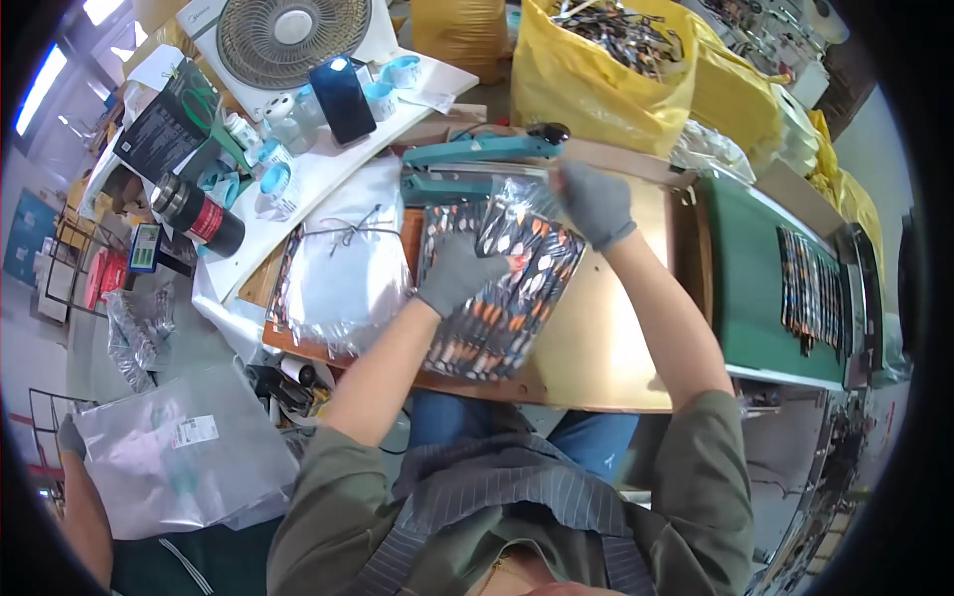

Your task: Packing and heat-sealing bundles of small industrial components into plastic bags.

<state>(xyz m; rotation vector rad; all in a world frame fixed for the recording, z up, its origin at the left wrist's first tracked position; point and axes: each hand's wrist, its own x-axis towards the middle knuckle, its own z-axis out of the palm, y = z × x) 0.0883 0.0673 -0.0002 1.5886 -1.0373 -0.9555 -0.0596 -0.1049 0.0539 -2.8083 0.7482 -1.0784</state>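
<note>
Both my hands wear grey gloves. My left hand (455, 273) presses on a clear plastic bag (502, 288) filled with small orange, black and white pieces, lying on the wooden table (606, 348). My right hand (594, 203) grips the bag's open top edge next to the jaw of a teal heat sealer (467, 164). The bag's mouth lies at the sealer bar.
A pile of clear empty bags (348, 263) sits left of the filled one. Yellow sacks of pieces (606, 70) stand behind. A green conveyor (770, 288) with a filled packet (810, 288) runs on the right. A fan, phone (342, 97), flask (197, 215) and tape rolls crowd the back left. Another person's gloved hand (70, 437) holds a bag at lower left.
</note>
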